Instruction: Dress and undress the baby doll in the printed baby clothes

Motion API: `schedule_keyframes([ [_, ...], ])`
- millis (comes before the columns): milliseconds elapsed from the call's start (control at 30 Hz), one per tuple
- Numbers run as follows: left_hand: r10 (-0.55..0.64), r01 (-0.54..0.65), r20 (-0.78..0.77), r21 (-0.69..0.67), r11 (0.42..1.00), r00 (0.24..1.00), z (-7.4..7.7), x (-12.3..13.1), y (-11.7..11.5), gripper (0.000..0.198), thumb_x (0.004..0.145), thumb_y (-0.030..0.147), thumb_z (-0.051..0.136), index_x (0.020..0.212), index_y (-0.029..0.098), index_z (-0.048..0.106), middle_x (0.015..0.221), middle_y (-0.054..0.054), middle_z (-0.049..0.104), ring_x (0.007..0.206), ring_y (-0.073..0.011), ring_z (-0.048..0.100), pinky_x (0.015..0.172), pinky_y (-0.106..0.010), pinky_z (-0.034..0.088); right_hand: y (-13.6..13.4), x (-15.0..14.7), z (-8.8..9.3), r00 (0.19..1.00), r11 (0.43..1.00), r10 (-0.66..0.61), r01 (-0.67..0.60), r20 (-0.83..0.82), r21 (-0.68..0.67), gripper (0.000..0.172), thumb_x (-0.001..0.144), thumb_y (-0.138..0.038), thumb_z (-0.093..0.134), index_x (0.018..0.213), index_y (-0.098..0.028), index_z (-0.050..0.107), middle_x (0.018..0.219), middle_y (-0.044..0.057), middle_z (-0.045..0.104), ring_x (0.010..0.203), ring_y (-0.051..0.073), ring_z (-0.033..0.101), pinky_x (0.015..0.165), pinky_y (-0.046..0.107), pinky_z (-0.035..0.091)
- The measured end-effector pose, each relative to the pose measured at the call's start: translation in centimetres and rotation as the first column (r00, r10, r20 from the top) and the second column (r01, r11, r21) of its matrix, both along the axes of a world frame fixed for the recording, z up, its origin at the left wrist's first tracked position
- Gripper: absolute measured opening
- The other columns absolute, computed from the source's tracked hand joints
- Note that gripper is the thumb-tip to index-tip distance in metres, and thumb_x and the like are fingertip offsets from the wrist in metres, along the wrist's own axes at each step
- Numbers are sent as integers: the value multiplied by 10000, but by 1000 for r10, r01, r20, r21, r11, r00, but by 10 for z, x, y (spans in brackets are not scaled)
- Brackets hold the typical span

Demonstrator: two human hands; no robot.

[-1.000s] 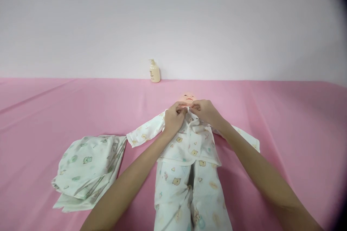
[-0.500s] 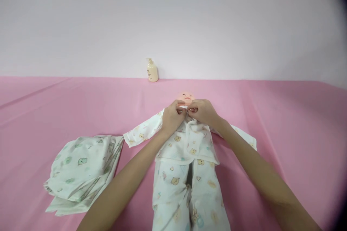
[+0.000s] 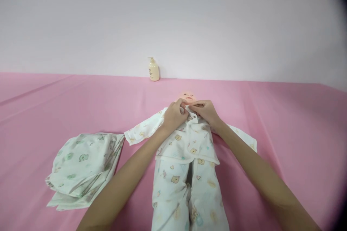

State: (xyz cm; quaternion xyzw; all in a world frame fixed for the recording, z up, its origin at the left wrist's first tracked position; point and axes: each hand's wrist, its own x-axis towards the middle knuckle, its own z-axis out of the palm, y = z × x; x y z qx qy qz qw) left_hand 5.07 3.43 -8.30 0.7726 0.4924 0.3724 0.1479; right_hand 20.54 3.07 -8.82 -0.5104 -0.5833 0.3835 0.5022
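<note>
A baby doll (image 3: 189,96) lies on its back, dressed in a white bear-print jacket (image 3: 177,146) and matching trousers (image 3: 173,187). At the doll's neck, my left hand (image 3: 175,115) pinches the jacket's collar edge. My right hand (image 3: 205,112) is closed on the other side of the same collar, thumb and fingers together on the cloth. Between the hands the front flap's upper edge stands up a little, with small snap fasteners partly showing. The jacket's sleeves spread out to both sides. My fingers hide the doll's chin and neck.
Left of the doll lies a folded stack of white cloth (image 3: 78,166) with green prints, close to my left forearm. A cream pump bottle (image 3: 154,70) stands at the back against the white wall (image 3: 217,36). Pink sheeting (image 3: 284,133) covers the surface.
Both hands stay at the collar. My right fingers have shifted slightly and straightened over the collar, and the flap's top edge now shows more. The view has tilted slightly.
</note>
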Motion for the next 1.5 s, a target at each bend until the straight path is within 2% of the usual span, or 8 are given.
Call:
schedule_keyframes([
  [167, -22, 23, -30, 32, 999, 999, -2, -4, 2, 292, 742, 123, 528, 993, 211, 649, 816, 4, 678, 810, -182, 578, 759, -297, 458, -2, -3, 2, 951, 976, -108, 45, 291, 213, 233, 778, -308, 628, 882, -141, 752, 742, 42, 669, 610, 120, 513, 573, 232, 380],
  [367, -54, 76, -257, 75, 994, 965, 11, -10, -3, 275, 806, 118, 435, 876, 193, 690, 907, -49, 687, 903, -222, 568, 819, -341, 449, -5, -2, 10, 699, 958, -78, -145, 711, 247, 291, 896, -201, 452, 940, -175, 739, 863, 71, 643, 722, 151, 530, 681, 269, 377],
  [600, -177, 162, -266, -78, 984, 948, 46, -25, -19, 275, 761, 107, 422, 692, 194, 674, 864, -29, 684, 830, -190, 600, 750, -304, 453, -26, 4, 40, 779, 989, 141, -140, 610, -50, 296, 830, -445, 559, 747, -171, 637, 685, -3, 601, 608, 110, 494, 563, 232, 347],
  [767, -359, 293, -206, -292, 910, 910, 54, -26, -35, 234, 819, 212, 452, 827, 210, 686, 829, -7, 689, 673, -146, 598, 574, -250, 425, -42, 6, 54, 633, 973, 204, -216, 747, -83, 207, 783, -235, 541, 588, -170, 560, 544, -32, 473, 509, 82, 369, 492, 250, 245],
  [933, -377, 333, -95, -308, 891, 921, 49, -22, -31, 168, 828, 263, 509, 823, 207, 667, 844, 1, 683, 680, -128, 602, 580, -232, 436, -44, 10, 61, 711, 949, 301, -286, 635, -129, 165, 755, -163, 525, 617, -162, 616, 544, -27, 544, 495, 88, 475, 481, 226, 317],
  [1133, -325, 400, 248, -374, 837, 913, 50, -24, -18, 148, 755, 262, 632, 832, 149, 689, 782, -42, 707, 725, -144, 642, 652, -236, 496, -46, 9, 66, 875, 966, 242, -175, 419, -191, 86, 745, -179, 617, 745, -137, 691, 694, 34, 687, 592, 149, 661, 541, 211, 494],
  [1300, -276, 387, 308, -395, 834, 910, 49, -26, -19, 176, 727, 227, 649, 890, 160, 650, 790, -37, 725, 716, -156, 677, 644, -253, 526, -54, 6, 67, 832, 964, 267, -230, 487, -136, 188, 777, -118, 521, 728, -155, 699, 667, 23, 668, 615, 147, 646, 523, 208, 464],
  [1500, -270, 339, 229, -358, 870, 935, 52, -25, -26, 179, 738, 157, 551, 901, 180, 620, 743, -25, 728, 700, -161, 681, 613, -254, 527, -63, -3, 70, 752, 991, 106, -137, 651, -2, 254, 763, -96, 467, 715, -166, 707, 618, 21, 647, 582, 151, 592, 540, 250, 403],
])
